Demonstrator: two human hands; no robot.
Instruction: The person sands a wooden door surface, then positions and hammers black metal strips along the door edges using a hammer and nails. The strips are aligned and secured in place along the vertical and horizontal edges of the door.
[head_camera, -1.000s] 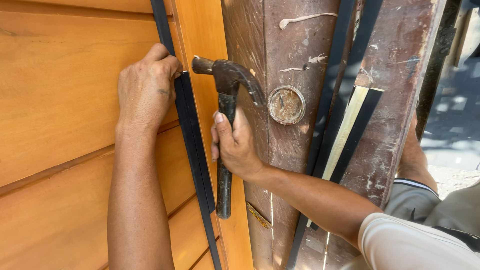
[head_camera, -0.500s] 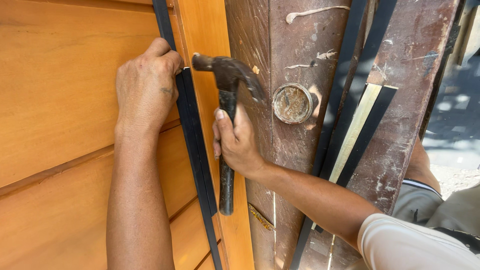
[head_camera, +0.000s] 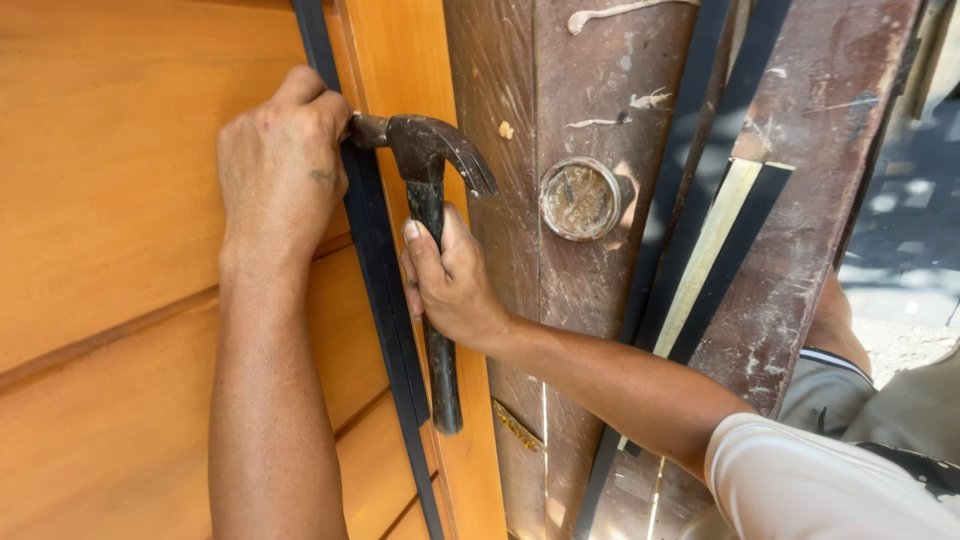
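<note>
The right hand (head_camera: 452, 285), reaching in from about four o'clock on a bare forearm with a white sleeve at the lower right corner, is wrapped tightly around the dark, worn metal claw hammer (head_camera: 432, 250), fingers closed on the upper part of its handle just below the head. The handle hangs down toward six o'clock, its end showing below the fist; the head sits at about eleven o'clock from the fist, its striking face pointing to nine o'clock and its curved claw sweeping toward three o'clock.

The left hand (head_camera: 282, 165) comes up from six o'clock and rests knuckles-out against the narrow black strip (head_camera: 385, 330) that runs down the seam between the glossy orange wooden panel (head_camera: 110, 250) and the orange door edge (head_camera: 400, 60). Its fingertips are curled in at the strip, right where the hammer's face meets them (whatever they may pinch there is hidden, so I cannot tell if they hold anything).

Farther back, at about two o'clock from the hammer, stands a stained brown upright board (head_camera: 600, 100) with a round, dull metal disc (head_camera: 580, 198) set in it. Beyond that lean black and pale slats (head_camera: 715, 250).
</note>
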